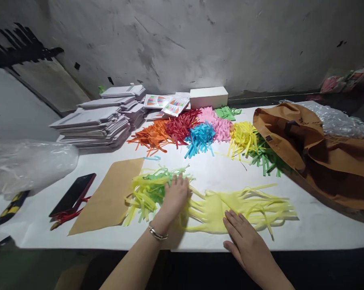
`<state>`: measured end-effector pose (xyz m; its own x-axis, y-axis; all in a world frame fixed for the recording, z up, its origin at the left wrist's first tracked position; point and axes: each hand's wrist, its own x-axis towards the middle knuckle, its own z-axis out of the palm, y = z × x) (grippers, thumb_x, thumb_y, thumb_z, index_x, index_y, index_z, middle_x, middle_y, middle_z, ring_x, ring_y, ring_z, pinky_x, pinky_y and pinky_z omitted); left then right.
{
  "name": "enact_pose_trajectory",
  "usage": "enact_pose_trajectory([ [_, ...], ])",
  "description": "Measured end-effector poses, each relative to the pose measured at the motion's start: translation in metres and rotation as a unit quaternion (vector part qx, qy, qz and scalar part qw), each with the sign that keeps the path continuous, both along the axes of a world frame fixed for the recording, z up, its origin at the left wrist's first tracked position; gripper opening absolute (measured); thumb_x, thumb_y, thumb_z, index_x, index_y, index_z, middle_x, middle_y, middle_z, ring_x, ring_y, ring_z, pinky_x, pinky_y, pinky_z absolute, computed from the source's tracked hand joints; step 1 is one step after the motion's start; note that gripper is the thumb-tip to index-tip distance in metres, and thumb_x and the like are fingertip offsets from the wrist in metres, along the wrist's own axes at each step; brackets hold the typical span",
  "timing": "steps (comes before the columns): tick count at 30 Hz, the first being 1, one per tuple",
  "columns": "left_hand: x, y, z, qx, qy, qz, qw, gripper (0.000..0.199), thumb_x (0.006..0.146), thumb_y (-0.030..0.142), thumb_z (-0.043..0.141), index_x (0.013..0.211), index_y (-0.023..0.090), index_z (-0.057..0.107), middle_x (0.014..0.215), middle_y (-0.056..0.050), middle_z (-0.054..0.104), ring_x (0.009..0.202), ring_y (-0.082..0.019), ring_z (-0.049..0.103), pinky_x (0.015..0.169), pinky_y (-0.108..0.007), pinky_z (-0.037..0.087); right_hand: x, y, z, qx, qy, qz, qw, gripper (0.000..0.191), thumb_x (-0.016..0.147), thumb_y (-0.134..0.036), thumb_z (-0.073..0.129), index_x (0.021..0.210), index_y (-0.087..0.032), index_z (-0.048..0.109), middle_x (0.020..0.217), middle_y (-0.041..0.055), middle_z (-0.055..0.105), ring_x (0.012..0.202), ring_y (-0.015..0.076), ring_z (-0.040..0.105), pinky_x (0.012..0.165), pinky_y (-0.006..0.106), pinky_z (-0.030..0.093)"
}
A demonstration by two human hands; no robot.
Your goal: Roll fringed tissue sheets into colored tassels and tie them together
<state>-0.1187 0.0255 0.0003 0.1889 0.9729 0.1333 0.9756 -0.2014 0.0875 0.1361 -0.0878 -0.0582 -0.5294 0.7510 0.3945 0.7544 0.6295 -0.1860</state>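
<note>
One box (pixel 209 97) beyond yellow fringed sheet (pixel 217 208)

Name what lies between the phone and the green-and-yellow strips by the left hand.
In the head view: a brown sheet, its right edge partly under the strips, plus a red cord beside the phone.

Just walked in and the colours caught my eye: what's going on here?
A person's right hand lies on a fringed yellow sheet spread on the white table. The left hand is at a loose pile of yellow and green strips beside it. Farther back lie bundles of coloured strips, in front of a white box.
</note>
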Motion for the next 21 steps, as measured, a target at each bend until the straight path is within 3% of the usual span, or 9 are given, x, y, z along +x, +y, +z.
enact_pose_trajectory([
  [1,-0.006,-0.004,0.002,0.015,-0.003,0.014,1.000,0.037,0.096,0.020,0.050,0.129,0.007,0.060,0.143,-0.031,0.051,0.133,-0.046,0.048,0.101,-0.072,0.039,0.002,-0.001,0.001,0.002,0.002,0.006,1.000,0.047,0.093,-0.018,0.057,0.140,-0.011,0.052,0.143,0.0150,0.055,0.133,0.0289,0.052,0.106,0.049,0.050],
  [3,-0.004,-0.027,0.002,0.032,-0.032,-0.041,0.998,0.038,0.095,0.026,0.055,0.130,0.012,0.060,0.142,-0.025,0.054,0.133,-0.039,0.050,0.107,-0.061,0.041,0.006,-0.003,0.004,0.015,0.014,0.023,1.000,0.047,0.093,-0.021,0.060,0.138,-0.011,0.054,0.140,0.0143,0.059,0.132,0.0284,0.054,0.108,0.049,0.047],
  [6,0.019,-0.075,-0.005,-0.024,-0.117,-0.294,0.948,0.057,0.087,0.045,0.069,0.136,0.019,0.055,0.139,-0.016,0.060,0.130,-0.032,0.052,0.112,-0.050,0.040,0.011,-0.007,0.009,0.048,0.032,0.042,0.997,0.043,0.091,-0.024,0.064,0.132,-0.012,0.058,0.135,0.0110,0.064,0.127,0.0256,0.058,0.115,0.045,0.038],
  [8,0.037,-0.096,-0.009,-0.075,-0.133,-0.352,0.923,0.062,0.089,0.051,0.066,0.141,0.020,0.049,0.139,-0.012,0.061,0.130,-0.029,0.052,0.113,-0.047,0.038,0.013,-0.011,0.011,0.059,0.014,0.044,0.997,0.043,0.090,-0.025,0.065,0.131,-0.012,0.060,0.135,0.0099,0.064,0.126,0.0250,0.059,0.117,0.044,0.033],
  [10,0.048,-0.098,-0.010,-0.088,-0.113,-0.316,0.938,0.050,0.097,0.045,0.056,0.140,0.022,0.050,0.141,-0.010,0.060,0.129,-0.028,0.052,0.111,-0.047,0.039,0.013,-0.015,0.012,0.059,-0.016,0.040,0.997,0.044,0.090,-0.025,0.066,0.131,-0.013,0.059,0.137,0.0103,0.062,0.127,0.0263,0.058,0.118,0.046,0.028],
  [13,0.050,-0.070,-0.008,-0.060,-0.039,-0.216,0.974,0.034,0.099,0.033,0.051,0.132,0.024,0.058,0.143,-0.008,0.058,0.121,-0.030,0.056,0.101,-0.048,0.044,0.010,-0.020,0.013,0.061,-0.022,0.029,0.997,0.040,0.091,-0.024,0.063,0.130,-0.013,0.061,0.135,0.0113,0.063,0.128,0.0267,0.057,0.121,0.047,0.017],
  [18,0.027,-0.026,-0.002,0.005,0.032,0.006,0.999,0.035,0.098,0.019,0.045,0.126,0.009,0.063,0.138,-0.025,0.058,0.113,-0.041,0.059,0.086,-0.058,0.049,0.008,-0.023,0.014,0.053,0.014,0.025,0.998,0.033,0.096,-0.019,0.057,0.128,-0.013,0.061,0.132,0.0095,0.066,0.127,0.0232,0.057,0.122,0.046,0.008],
  [20,0.020,-0.035,0.000,0.042,0.015,0.015,0.999,0.037,0.098,0.024,0.046,0.128,0.008,0.061,0.139,-0.026,0.056,0.118,-0.044,0.055,0.090,-0.063,0.045,0.009,-0.022,0.015,0.041,0.020,0.029,0.999,0.034,0.096,-0.013,0.053,0.130,-0.012,0.059,0.132,0.0105,0.065,0.127,0.0227,0.056,0.121,0.047,0.010],
  [21,0.019,-0.045,-0.001,0.056,-0.004,-0.028,0.998,0.040,0.097,0.030,0.051,0.131,0.010,0.059,0.141,-0.024,0.055,0.124,-0.043,0.052,0.096,-0.064,0.042,0.010,-0.021,0.015,0.038,0.032,0.031,0.998,0.034,0.096,-0.010,0.052,0.129,-0.012,0.059,0.131,0.0105,0.066,0.126,0.0222,0.057,0.121,0.046,0.012],
])
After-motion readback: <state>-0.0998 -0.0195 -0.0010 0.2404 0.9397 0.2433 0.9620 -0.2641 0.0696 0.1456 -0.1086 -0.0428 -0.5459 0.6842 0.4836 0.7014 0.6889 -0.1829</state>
